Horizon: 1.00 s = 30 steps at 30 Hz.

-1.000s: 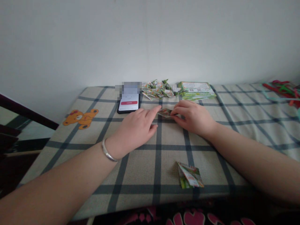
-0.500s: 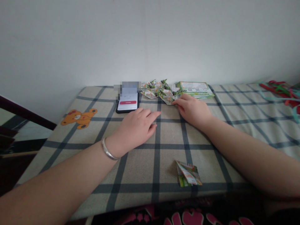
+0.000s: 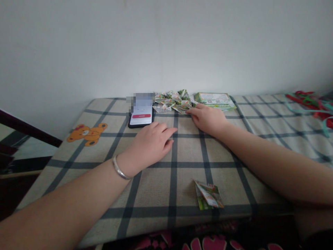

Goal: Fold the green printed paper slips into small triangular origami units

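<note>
Wall [image 3: 166, 45]: pale, plain, behind everything.
Counter [image 3: 148, 194]: covered in beige cloth with dark checks, creased toward the right.
Ribbons [image 3: 307, 99]: tangled red and green, with pale blue strands, at the far right.
Cluster of folded papers [image 3: 166, 100]: small, pointed, printed in green, white and orange; packed close together near the wall, between phone and leaflets.
Right hand [image 3: 209, 119]: reaching to the cluster's near right side, fingers drawn together at one folded piece. Whether they pinch it or only touch it, cannot be told.
Left hand [image 3: 151, 144]: palm down just beside the phone, fingers loosely spread, thumb apart, holding nothing.
Printed leaflets [image 3: 215, 99]: flat, green-edged, right of the cluster.
Phone [image 3: 142, 119]: dark case, screen up, left of the cluster; upper part blurred.
Bear figure [image 3: 88, 132]: orange, flat on the cloth, left side.
Single folded paper [image 3: 208, 196]: near the front edge, well apart from the cluster, its flaps slightly raised.
Bangle [image 3: 120, 168]: silver, on the left wrist.
Folded piece [image 3: 182, 109]: at the right fingertips, on the cluster's near side. Handling, as judged: light contact at the outer corner, low slow movement, pressure kept off the creases, neighbouring points left unsnagged; release straight back, fingers parted gently.
</note>
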{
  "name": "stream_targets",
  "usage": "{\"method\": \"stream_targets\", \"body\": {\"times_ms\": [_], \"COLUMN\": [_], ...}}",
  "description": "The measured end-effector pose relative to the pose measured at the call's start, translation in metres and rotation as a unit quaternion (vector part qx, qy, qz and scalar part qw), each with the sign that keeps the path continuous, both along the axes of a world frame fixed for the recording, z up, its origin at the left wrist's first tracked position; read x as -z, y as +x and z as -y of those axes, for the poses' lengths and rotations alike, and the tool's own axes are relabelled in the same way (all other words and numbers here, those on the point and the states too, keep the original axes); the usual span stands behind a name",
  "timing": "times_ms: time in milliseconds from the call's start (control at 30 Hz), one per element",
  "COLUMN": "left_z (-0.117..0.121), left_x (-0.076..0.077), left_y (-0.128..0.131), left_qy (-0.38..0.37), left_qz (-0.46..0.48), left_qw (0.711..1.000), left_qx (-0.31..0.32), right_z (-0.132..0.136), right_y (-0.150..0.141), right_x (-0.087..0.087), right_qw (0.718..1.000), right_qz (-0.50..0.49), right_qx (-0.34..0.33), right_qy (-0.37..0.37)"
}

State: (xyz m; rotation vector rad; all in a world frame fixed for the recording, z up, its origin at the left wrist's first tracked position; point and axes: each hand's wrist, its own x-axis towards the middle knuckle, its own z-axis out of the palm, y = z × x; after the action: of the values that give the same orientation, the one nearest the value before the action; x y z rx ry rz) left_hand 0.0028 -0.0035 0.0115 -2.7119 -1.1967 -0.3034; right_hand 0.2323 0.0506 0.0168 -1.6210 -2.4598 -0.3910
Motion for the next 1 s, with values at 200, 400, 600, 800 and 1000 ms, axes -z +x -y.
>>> {"method": "stream_targets", "body": {"times_ms": [200, 400, 600, 800, 1000], "left_z": [-0.001, -0.002, -0.003, -0.004, -0.005], "left_x": [0.001, 0.0, 0.0, 0.0, 0.001], "left_y": [-0.001, 0.0, 0.0, -0.002, -0.001], "left_qy": [-0.003, -0.011, -0.017, -0.022, -0.027], "left_qz": [0.002, -0.002, -0.001, -0.004, 0.001], "left_qw": [1.0, 1.0, 1.0, 1.0, 1.0], "left_qx": [0.0, 0.002, 0.003, 0.005, 0.005], "right_z": [0.003, -0.007, -0.027, -0.036, -0.037], "right_y": [0.005, 0.033, 0.058, 0.061, 0.062], "right_x": [0.001, -0.01, 0.002, 0.008, 0.002], "right_qw": [0.997, 0.987, 0.99, 0.991, 0.988], "right_qz": [-0.071, -0.141, -0.123, -0.12, -0.128], "right_qx": [-0.029, -0.004, 0.041, 0.039, 0.071], "right_qy": [0.024, 0.072, 0.054, 0.04, 0.038]}}
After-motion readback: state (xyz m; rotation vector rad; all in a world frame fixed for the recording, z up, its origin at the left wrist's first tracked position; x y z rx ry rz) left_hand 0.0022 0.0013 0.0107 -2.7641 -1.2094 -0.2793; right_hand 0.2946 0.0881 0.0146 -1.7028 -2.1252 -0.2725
